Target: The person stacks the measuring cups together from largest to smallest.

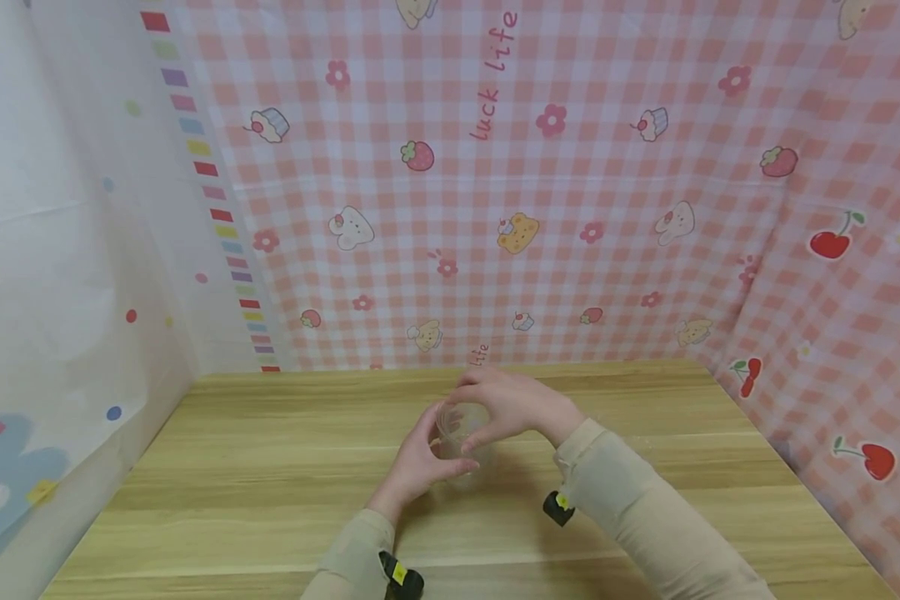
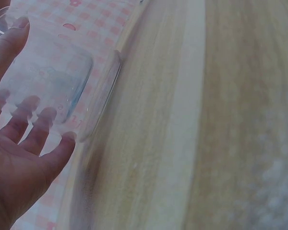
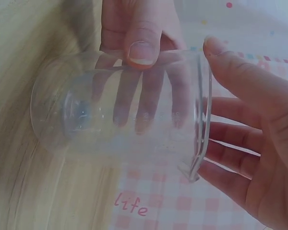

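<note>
A clear glass beaker (image 1: 465, 421) with a pouring spout stands upright near the table's middle. My left hand (image 1: 414, 467) holds it round the side, its thumb across the near wall. Through the glass in the right wrist view, the left fingers show on the far side of the beaker (image 3: 101, 136). My right hand (image 1: 512, 406) grips the beaker at its top, thumb on the near side and fingers beyond. Right fingertips lie right at the rim, next to the spout. In the left wrist view, the rounded bottom of the beaker (image 2: 53, 72) is close to the wood.
The wood-grain table (image 1: 270, 500) reaches back to a pink checked cloth (image 1: 450, 192) with cartoon prints. White cloth (image 1: 60, 250) borders the left side, and more checked cloth hangs on the right. Each sleeve carries a small black wrist camera (image 1: 558, 507).
</note>
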A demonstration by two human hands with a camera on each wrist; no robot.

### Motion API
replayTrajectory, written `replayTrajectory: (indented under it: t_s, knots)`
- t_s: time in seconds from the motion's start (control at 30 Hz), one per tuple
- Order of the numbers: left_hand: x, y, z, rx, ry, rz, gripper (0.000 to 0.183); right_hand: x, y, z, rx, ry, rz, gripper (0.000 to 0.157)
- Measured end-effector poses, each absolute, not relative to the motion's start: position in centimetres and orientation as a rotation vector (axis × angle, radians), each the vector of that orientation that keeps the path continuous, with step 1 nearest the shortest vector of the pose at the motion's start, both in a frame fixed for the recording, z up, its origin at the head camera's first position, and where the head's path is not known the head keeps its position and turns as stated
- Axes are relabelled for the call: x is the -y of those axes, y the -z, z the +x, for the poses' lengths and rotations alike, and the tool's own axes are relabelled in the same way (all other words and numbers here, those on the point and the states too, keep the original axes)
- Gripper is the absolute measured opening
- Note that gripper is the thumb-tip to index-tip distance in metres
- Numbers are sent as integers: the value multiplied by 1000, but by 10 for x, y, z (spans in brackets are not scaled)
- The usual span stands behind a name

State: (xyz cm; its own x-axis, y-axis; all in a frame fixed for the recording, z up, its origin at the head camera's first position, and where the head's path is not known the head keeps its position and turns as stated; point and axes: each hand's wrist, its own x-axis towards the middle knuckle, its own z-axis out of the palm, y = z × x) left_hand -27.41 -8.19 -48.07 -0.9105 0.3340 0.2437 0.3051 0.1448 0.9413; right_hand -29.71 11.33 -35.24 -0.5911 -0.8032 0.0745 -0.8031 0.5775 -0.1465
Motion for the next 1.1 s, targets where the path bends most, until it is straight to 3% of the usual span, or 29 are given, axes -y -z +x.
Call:
replayTrajectory:
  t_s: [1.1]
  knots:
    - [82,481,-274,-2362,-1926,646,88,-103,344,-295,-2772,166,-1369,59]
